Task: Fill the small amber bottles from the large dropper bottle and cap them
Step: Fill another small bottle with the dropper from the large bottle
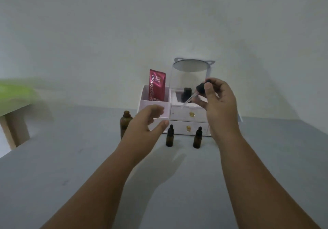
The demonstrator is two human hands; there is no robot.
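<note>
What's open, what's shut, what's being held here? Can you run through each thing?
Large bottle: upright, uncapped, partly behind the left hand.
Dropper: lifted out, tilted, held by the right hand.
Left hand: open, holding nothing.
Left small bottle: upright, capped.
Right small bottle: upright, capped.
Drawers: both shut.
Red pouch: standing in the organizer's left compartment.
Mirror: tilted back on top.
</note>
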